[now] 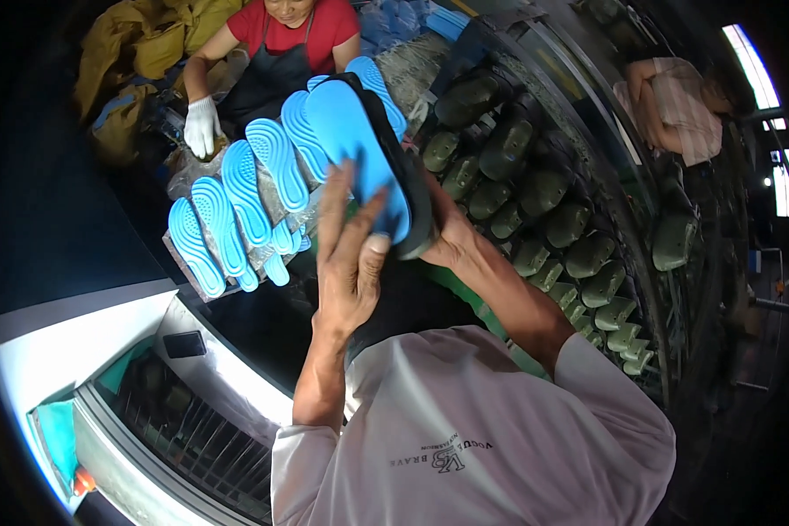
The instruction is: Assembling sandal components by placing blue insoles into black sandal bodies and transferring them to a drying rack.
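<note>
Left hand point(349, 254) flat, fingers spread, pressing blue insole point(352, 140) into black shoe point(412, 188) held up at chest height; right hand point(447, 237) clamped under heel. Shoe likely light, flexible; insole soft foam. Best gripped at heel. More insoles point(237, 210) fanned beyond; green lasts point(535, 193) at right.

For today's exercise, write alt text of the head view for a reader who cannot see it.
The person's left hand presses a blue insole into a black shoe that the right hand holds. More blue insoles lie in a row behind it, with green shoe moulds to the right and a co-worker's gloved hand beyond.
</note>
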`<state>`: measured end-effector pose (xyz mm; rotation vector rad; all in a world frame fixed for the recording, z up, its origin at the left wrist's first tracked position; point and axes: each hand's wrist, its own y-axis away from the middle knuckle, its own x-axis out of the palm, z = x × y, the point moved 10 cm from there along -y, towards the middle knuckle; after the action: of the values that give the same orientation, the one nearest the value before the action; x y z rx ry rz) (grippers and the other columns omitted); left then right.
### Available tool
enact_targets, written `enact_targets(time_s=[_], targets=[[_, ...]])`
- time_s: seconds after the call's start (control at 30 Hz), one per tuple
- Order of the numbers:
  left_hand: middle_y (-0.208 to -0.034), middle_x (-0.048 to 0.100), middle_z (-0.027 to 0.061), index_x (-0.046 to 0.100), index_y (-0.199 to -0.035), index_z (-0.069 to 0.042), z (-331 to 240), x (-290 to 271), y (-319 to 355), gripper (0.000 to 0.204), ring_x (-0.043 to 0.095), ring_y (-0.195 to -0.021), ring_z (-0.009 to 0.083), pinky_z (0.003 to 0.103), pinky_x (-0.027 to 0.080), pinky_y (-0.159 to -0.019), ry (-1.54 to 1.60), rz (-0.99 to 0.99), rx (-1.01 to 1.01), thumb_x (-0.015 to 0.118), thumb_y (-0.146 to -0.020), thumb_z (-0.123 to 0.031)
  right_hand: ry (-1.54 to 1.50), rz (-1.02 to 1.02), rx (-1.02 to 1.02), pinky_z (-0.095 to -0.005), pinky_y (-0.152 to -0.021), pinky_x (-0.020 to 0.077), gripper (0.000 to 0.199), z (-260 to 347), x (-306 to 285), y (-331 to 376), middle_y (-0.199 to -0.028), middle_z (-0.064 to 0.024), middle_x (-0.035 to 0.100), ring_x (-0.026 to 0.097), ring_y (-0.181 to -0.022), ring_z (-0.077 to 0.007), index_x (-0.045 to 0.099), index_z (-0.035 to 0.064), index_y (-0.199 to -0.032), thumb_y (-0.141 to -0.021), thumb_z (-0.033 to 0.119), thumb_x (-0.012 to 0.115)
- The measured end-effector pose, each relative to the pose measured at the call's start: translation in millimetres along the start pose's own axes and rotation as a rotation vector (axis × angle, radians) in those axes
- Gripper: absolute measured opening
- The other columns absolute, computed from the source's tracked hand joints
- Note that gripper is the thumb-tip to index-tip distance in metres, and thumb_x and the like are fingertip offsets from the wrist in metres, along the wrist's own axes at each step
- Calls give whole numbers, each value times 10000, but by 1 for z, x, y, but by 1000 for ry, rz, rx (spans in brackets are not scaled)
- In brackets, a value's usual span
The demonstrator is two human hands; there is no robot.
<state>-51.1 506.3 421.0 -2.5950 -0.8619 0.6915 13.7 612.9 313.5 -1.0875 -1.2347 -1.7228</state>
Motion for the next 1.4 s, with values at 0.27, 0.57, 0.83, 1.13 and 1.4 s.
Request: enact_targets(time_s=[0.27,0.57,0.83,1.13,1.4], targets=[[-1704,296,294,442,-1620,-58,-25,-67,21,836,315,-1571,455,542,230,-1273,-84,-331,41,760,-913,-369,771,277,10,-388,-1123,526,886,-2,18,43,-1497,-132,592,634,-1313,-215,310,16,-1647,-991,415,751],[-1654,382,262,373,-1632,-24,25,-104,106,988,326,-1565,430,520,309,-1262,362,-443,-477,872,-785,-119,978,177,244,-389,-1089,523,866,-62,26,21,-1509,-132,576,618,-1315,-217,373,5,-1619,-961,373,799],[-1531,430,264,271,-1672,-96,85,-138,343,1048,524,-1359,395,476,505,-1091,330,-1139,-790,823,-787,-195,1472,790,224,-464,-1223,367,557,-293,38,41,-1636,-247,409,406,-1527,-363,617,19,-1465,-1048,384,677],[-1580,489,238,409,-1578,73,199,-315,756,843,507,-1399,313,414,427,-1168,-507,-1571,-1210,778,-920,-304,1685,389,486,-333,-1028,572,282,-265,-57,18,-1211,-157,762,731,-1129,-188,687,-59,-1292,-1037,62,677],[-1375,672,264,646,-1362,59,227,-408,756,591,642,-1274,419,502,517,-1089,-1134,-916,-1301,754,-905,-298,2155,-102,-221,-357,-1022,546,320,-42,38,30,-1271,-126,758,720,-1161,-227,700,25,-1341,-1041,135,681]])
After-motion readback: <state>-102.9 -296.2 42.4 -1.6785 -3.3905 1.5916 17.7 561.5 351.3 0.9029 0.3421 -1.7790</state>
